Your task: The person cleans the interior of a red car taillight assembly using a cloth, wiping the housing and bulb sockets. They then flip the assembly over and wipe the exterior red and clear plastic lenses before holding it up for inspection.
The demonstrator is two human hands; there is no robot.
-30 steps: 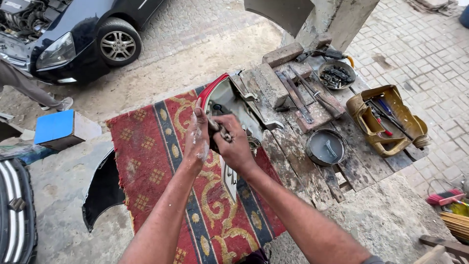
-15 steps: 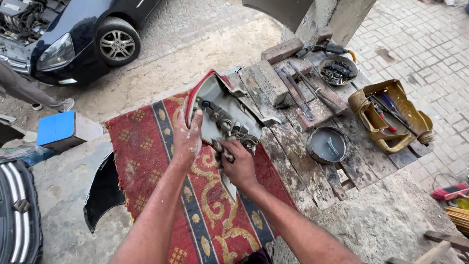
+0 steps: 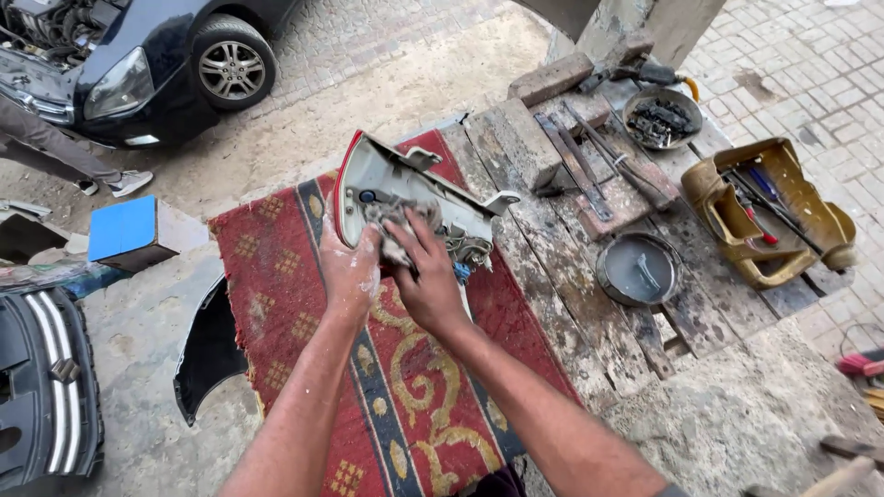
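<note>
A car tail-lamp housing (image 3: 433, 189), grey-white with a red lens edge on its left, stands tilted up on a red patterned rug (image 3: 295, 304). My left hand (image 3: 348, 267) grips the housing's lower left side from below. My right hand (image 3: 419, 271) presses a bunch of wires or a grimy rag (image 3: 398, 221) against the open back of the housing; which of the two I cannot tell. A small blue connector (image 3: 460, 272) hangs just right of my right hand.
Worn planks (image 3: 562, 267) hold metal bars (image 3: 599, 166), a round metal bowl (image 3: 637, 269), a pan of dark parts (image 3: 661, 118) and a cut yellow jug of tools (image 3: 769, 213). A dark car (image 3: 138, 64), blue box (image 3: 124, 230), black fender (image 3: 210, 354) and another person's leg (image 3: 55, 156) lie left.
The lamp housing has been raised from lying flat on the rug to standing tilted. My left hand shifted under its lower left side; my right hand moved onto its open back.
</note>
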